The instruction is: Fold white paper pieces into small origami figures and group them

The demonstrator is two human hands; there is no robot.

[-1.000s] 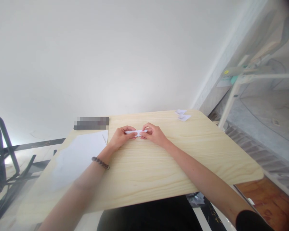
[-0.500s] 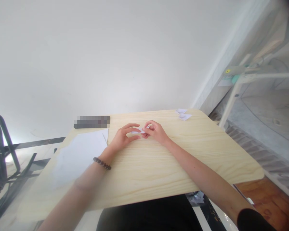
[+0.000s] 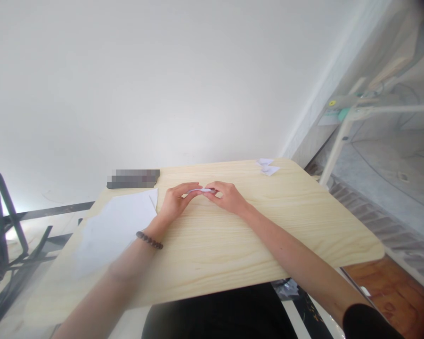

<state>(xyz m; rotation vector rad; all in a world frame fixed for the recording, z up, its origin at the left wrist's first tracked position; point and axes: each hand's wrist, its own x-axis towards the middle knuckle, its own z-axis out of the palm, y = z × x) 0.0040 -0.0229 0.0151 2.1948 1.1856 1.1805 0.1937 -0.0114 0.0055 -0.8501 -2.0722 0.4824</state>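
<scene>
A small piece of folded white paper (image 3: 204, 190) is held up between both hands over the middle of the table. My left hand (image 3: 176, 200), with a dark beaded bracelet on its wrist, pinches the paper's left end between thumb and fingers. At the other end, my right hand (image 3: 228, 195) grips it between thumb and curled fingers. The paper appears edge-on as a thin strip, and the fingers cover both of its ends.
White paper sheets (image 3: 116, 226) lie on the left of the wooden table (image 3: 233, 254). Behind them is a dark, pixelated object (image 3: 132, 180). Folded white paper pieces (image 3: 268, 168) rest at the back right. A black chair (image 3: 7, 207) stands at the left, a white wall (image 3: 183, 84) behind.
My left thumb and fingers have closed onto the paper's left end; before, they were spread around it. The paper has turned from a flatter view to edge-on, and my right fingers have shifted their grip.
</scene>
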